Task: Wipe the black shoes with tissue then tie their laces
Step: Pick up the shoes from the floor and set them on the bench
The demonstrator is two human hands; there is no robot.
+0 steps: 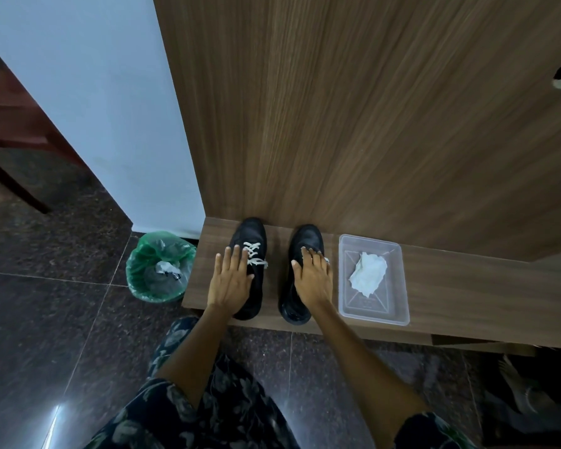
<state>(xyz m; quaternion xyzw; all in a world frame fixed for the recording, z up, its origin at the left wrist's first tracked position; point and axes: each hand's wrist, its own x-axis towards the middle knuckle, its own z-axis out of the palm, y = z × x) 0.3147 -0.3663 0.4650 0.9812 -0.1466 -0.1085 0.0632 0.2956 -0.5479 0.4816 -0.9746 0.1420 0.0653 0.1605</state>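
Black leather or synthetic, I can't tell which: two shoes sit side by side on a low wooden ledge (467, 286), toes toward the wood-grain panel (370, 124). The left hand (230, 280) lies flat over the left shoe (251, 241), fingers extended and spread, gripping nothing; the white laces (255, 254) show just beyond the fingertips, crossed through the eyelets with loose ends trailing to one side, so I judge them untied. The right hand (313, 277) rests on the right shoe (305, 241), fingers slightly curled over the lace area and covering it; a scrap of white peeks out at the knuckles, and I can't tell whether that is lace or whether anything is pinched. A crumpled tissue (368, 275) lies in a clear plastic tray (399, 306) just beside the right shoe, untouched by either hand. A green-lined bin (143, 273) on the dark floor to the left holds crumpled white scraps. My reading: whether wiping is finished I can't confirm from the shoe surfaces; tying is not done, at least on the left shoe. No brand, label or writing is legible anywhere; the tray base carries embossed marks too faint to read.
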